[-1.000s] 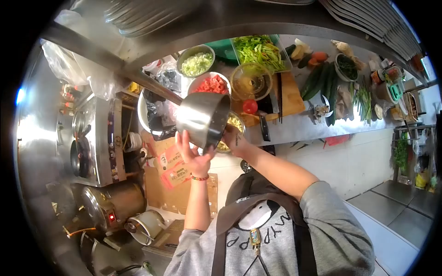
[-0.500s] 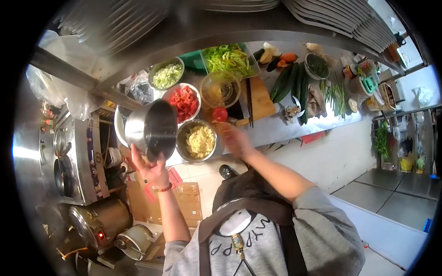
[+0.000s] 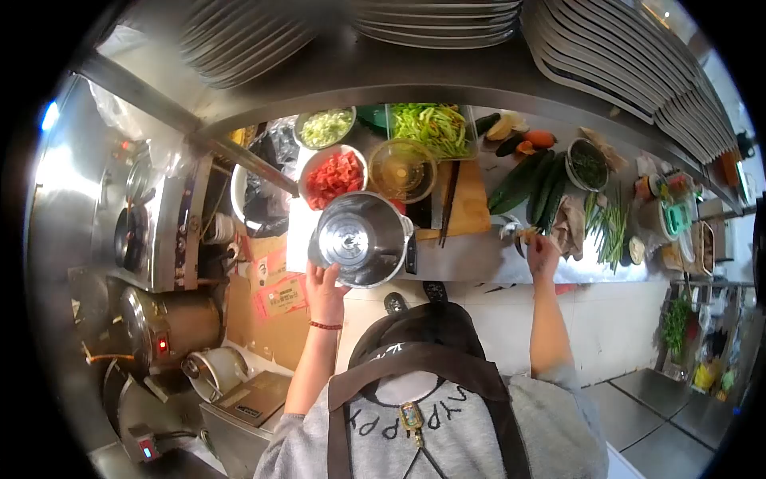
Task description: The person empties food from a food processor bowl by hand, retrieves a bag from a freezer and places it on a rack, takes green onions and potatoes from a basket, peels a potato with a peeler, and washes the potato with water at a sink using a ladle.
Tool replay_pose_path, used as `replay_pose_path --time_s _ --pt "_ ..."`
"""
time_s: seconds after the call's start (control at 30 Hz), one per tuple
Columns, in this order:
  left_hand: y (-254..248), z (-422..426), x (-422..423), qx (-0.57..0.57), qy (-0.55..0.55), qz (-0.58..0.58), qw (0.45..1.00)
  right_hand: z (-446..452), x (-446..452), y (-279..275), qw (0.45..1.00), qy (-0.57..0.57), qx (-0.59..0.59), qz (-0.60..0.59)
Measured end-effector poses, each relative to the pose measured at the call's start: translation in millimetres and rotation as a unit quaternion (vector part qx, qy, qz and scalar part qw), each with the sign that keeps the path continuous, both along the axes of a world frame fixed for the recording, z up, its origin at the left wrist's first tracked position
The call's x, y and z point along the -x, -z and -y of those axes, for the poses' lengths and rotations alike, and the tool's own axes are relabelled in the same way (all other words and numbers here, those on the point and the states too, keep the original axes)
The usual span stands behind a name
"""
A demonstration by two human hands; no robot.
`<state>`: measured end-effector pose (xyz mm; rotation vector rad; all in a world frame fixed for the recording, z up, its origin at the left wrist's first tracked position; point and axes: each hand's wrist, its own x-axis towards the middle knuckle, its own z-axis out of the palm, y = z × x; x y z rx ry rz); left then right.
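My left hand grips the lower left rim of a steel pot, whose empty inside faces up. Just above the pot is a white bowl of chopped red tomato, and beside that a clear plastic bowl. My right hand is at the counter's front edge, fingers bent in at a small pile of scraps; what it holds, if anything, is too small to make out. A brown crumpled bag lies right next to it.
A wooden board carries dark sticks. Behind stand a tub of sliced greens and a bowl of chopped pale green vegetable. Cucumbers, green stalks and a bowl of dark greens lie rightward. Plates fill the shelf overhead.
The pot has been turned from tilted to facing up and now covers the place where the bowl of yellow food showed. My right hand has moved right, to the scraps.
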<state>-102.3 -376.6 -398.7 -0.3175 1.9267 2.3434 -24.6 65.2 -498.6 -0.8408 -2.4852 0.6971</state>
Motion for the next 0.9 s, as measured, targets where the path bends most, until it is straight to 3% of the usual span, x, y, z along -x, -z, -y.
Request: replay_pose_path --time_s 0.03,0.07,0.1,0.17,0.2,0.23,0.33,0.43,0.53,0.67,0.73,0.9 --pt "4.7 -3.2 0.8 0.012 0.01 0.004 1.0 -5.2 -7.2 7.4 0.996 0.013 0.035 -0.079" --pt "6.8 -10.3 2.4 0.014 0.02 0.008 1.0 -27.6 -10.9 55.7 0.959 0.004 0.227 -0.17" --pt "9.9 -17.3 4.6 0.016 0.029 0.013 0.999 -53.7 -22.2 99.4 0.88 0.002 0.402 -0.252" --pt "10.1 -32.9 4.6 -0.045 -0.072 0.129 0.988 -20.5 -21.5 46.1 0.988 0.029 0.127 -0.088" --pt "-4.4 -39.0 6.3 -0.072 0.015 0.092 0.993 -28.0 -16.7 59.7 0.986 0.037 0.149 -0.071" --pt "-11.4 -47.2 5.2 -0.055 0.009 0.085 0.995 -7.6 -9.1 13.8 0.99 0.011 0.125 -0.068" --pt "-11.4 -53.2 3.4 -0.072 -0.002 0.084 0.994 0.7 4.7 -6.0 0.991 -0.008 0.118 -0.062" --pt "-9.3 -53.0 1.1 -0.072 -0.011 0.102 0.992 11.7 13.3 -20.9 0.992 -0.088 0.028 -0.086" --pt "-8.3 -51.6 1.1 -0.041 -0.017 0.109 0.993 33.4 19.6 -44.5 0.962 -0.25 -0.089 -0.057" --pt "-12.0 -51.5 -4.0 -0.061 -0.037 0.1 0.992 39.1 24.0 -56.5 0.971 -0.22 -0.015 -0.089" --pt "-11.8 -48.4 -6.4 -0.062 -0.048 0.099 0.992 35.8 27.8 -70.1 0.96 -0.271 -0.05 -0.043" --pt "-1.7 -42.0 -10.9 -0.057 -0.06 0.115 0.99 43.2 36.4 -64.4 0.961 -0.254 -0.086 0.064"
